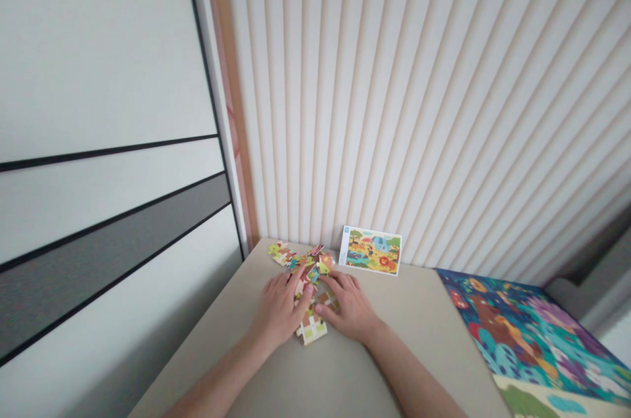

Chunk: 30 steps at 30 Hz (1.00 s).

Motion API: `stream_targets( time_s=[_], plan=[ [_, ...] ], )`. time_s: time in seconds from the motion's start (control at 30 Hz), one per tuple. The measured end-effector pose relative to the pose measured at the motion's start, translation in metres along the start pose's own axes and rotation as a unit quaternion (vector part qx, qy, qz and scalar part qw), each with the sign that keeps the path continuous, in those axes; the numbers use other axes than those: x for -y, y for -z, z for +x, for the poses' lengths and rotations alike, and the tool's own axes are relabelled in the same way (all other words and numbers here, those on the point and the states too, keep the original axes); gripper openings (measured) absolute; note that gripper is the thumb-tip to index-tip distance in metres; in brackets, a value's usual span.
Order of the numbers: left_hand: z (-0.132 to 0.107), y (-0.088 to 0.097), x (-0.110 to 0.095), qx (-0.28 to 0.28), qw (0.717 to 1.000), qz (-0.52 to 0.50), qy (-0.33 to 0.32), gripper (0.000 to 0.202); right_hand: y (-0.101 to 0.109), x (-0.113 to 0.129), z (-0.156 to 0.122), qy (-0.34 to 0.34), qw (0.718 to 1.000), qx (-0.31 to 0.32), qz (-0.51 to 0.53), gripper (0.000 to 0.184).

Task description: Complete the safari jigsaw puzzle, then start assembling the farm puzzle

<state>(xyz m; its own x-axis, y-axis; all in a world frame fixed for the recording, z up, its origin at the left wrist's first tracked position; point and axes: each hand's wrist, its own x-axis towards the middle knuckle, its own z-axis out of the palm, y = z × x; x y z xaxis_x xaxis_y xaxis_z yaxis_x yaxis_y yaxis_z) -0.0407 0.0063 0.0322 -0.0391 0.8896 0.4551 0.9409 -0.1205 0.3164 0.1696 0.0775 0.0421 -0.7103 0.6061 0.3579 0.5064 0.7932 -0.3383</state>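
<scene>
A heap of colourful jigsaw puzzle pieces [312,331] lies on the table between my hands, some pieces overlapping and tilted. On its left side, my left hand [282,305] rests with thumb and fingers apart, the fingertips over the pieces. My right hand [349,306] reaches in from the right, its fingers spread and its thumb touching the near part of the heap. Neither hand visibly grips a piece. Part of the heap is hidden beneath my fingers. More pieces [279,252] lie at the heap's far left, close to the table's back corner.
A picture card [373,252] showing animals leans against the pleated white panel [345,109] behind the table [394,326]. At the right lies a large assembled-looking colourful picture [537,339]. A white cabinet [123,313] with dark strips stands to the left.
</scene>
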Motion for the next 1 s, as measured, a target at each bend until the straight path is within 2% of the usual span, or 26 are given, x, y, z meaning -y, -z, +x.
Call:
stream_targets(
  time_s=[0.13,0.27,0.37,0.47,0.57,0.77,0.87,1.0],
  plan=[
    [0.013,0.01,0.013,-0.049,0.996,0.049,0.059,0.048,-0.002,0.002,0.0,-0.013,1.0,-0.013,-0.001,0.056],
    [0.047,0.002,0.046,-0.087,0.994,0.056,0.044,0.047,-0.002,0.003,-0.002,-0.023,0.999,-0.029,0.001,0.047],
    [0.067,-0.017,0.07,-0.055,0.996,0.061,0.043,0.052,-0.002,0.003,-0.003,-0.035,0.998,-0.056,0.003,0.042],
    [0.072,-0.039,0.083,0.002,0.996,0.044,0.073,0.055,-0.001,-0.001,0.004,-0.042,0.996,-0.084,0.008,0.04],
    [0.068,-0.051,0.086,0.027,0.998,0.045,0.035,0.056,-0.005,-0.006,0.027,-0.046,0.995,-0.093,0.004,0.042],
    [0.067,-0.052,0.088,0.026,0.997,0.052,-0.052,0.049,-0.03,-0.006,0.075,-0.096,0.995,-0.019,-0.022,0.055],
    [0.067,-0.051,0.091,0.037,0.996,0.048,-0.069,0.048,-0.041,0.0,0.078,-0.103,0.994,-0.004,-0.02,0.054],
    [0.058,-0.05,0.088,0.053,0.994,0.046,-0.084,0.048,-0.041,0.006,0.066,-0.095,0.995,-0.009,-0.01,0.054]
  ],
)
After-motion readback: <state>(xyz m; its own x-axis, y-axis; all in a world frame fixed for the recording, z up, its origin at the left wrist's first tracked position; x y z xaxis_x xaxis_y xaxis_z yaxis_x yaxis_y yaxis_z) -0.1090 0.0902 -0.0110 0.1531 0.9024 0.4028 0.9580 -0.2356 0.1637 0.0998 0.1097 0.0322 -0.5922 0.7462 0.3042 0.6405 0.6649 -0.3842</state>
